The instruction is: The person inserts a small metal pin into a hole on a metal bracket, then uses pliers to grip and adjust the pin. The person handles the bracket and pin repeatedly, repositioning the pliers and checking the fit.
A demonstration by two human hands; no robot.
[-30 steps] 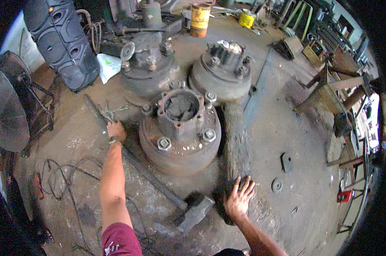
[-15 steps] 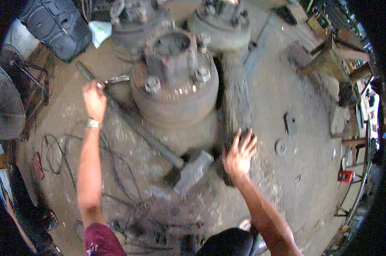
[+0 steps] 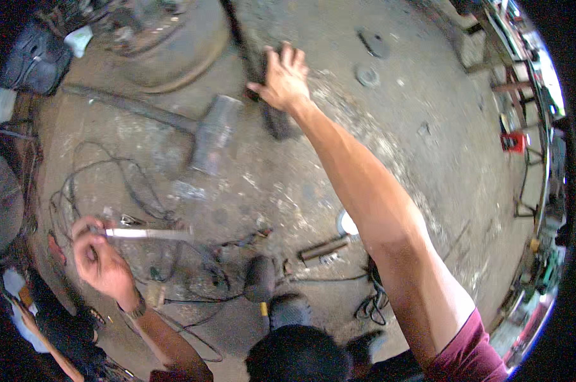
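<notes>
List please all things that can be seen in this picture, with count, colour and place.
sledgehammer: one, grey-brown, floor, upper middle
brake drum: one, rusty, top left
wooden beam: one, dark, under the right palm
cables: several, black, floor at left
flat metal tool: one, silvery, in the left fingers
short pipe: one, dark, floor, lower middle
discs: two, grey, floor at top right
left hand: holds the tool
right hand: spread on the beam

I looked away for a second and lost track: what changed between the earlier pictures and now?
The left hand left the floor beside the brake drum, drew back toward the body, and now grips a slim metal tool. The right hand stayed pressed on the dark bar. The sledgehammer lies unmoved.
</notes>
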